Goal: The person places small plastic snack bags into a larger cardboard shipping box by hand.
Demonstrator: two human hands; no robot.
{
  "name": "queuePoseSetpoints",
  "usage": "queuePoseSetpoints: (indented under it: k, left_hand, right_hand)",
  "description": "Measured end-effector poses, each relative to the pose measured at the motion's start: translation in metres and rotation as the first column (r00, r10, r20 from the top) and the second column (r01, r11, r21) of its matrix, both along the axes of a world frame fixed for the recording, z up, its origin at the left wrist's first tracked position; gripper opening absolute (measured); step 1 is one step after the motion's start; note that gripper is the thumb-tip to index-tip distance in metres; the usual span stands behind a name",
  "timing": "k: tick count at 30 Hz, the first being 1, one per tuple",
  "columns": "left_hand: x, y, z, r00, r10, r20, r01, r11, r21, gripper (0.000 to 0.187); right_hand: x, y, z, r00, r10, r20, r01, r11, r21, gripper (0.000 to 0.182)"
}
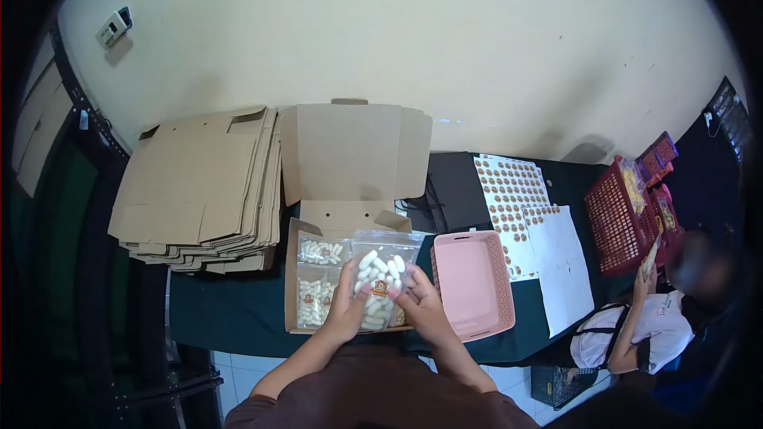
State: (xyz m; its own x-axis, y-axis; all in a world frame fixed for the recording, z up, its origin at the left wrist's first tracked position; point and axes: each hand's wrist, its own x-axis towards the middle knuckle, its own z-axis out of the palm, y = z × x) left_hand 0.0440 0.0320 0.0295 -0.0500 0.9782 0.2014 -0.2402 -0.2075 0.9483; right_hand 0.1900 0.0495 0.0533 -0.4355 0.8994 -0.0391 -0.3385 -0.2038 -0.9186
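Note:
Both of my hands grip a clear zip bag [372, 270] filled with white, finger-shaped pieces and marked with a small orange-brown sticker. My left hand [348, 302] closes on the bag's left side, and my right hand [421, 302] pinches its right side near the sticker. The bag is over an open cardboard box [292, 294], covering much of its right half. Inside the box, on the left, lie more filled bags [316, 298] of the same white pieces. The box lid [350, 151] stands raised at the back, leaning toward the wall.
Flattened cardboard boxes [199, 183] are stacked on the left. A pink basket [473, 286] stands right of the box, beside sticker sheets [509, 199] and a black flat item [457, 191]. Red crates [616, 222] are at the far right, near a seated person [664, 326] holding something.

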Motion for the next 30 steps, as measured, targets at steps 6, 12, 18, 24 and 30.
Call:
queuePoseSetpoints:
  k: [6,12,18,24,30]
  left_hand:
    - [-0.001,-0.002,0.016,0.98,-0.128,-0.153,0.124,0.992,-0.035,0.074]
    - [-0.009,0.001,0.016,0.958,-0.143,-0.248,0.129,0.989,-0.071,0.078]
    - [-0.017,0.0,0.015,0.89,-0.266,-0.37,0.26,0.963,-0.068,0.083]
    - [-0.015,-0.007,0.014,0.954,-0.29,-0.079,0.283,0.955,-0.091,0.087]
    - [-0.014,-0.001,-0.002,0.938,-0.319,-0.133,0.308,0.947,-0.095,0.081]
  right_hand:
    - [0.007,0.008,-0.006,0.998,-0.058,-0.003,0.057,0.991,-0.121,0.044]
    - [-0.005,0.002,-0.006,0.997,-0.072,-0.013,0.072,0.997,-0.029,0.043]
    - [-0.002,0.003,-0.012,0.995,-0.072,-0.069,0.052,0.966,-0.252,0.038]
    - [-0.009,-0.006,-0.002,0.998,-0.037,0.048,0.039,0.999,-0.037,0.043]
    - [-0.011,-0.004,-0.021,0.994,-0.102,0.036,0.104,0.992,-0.064,0.034]
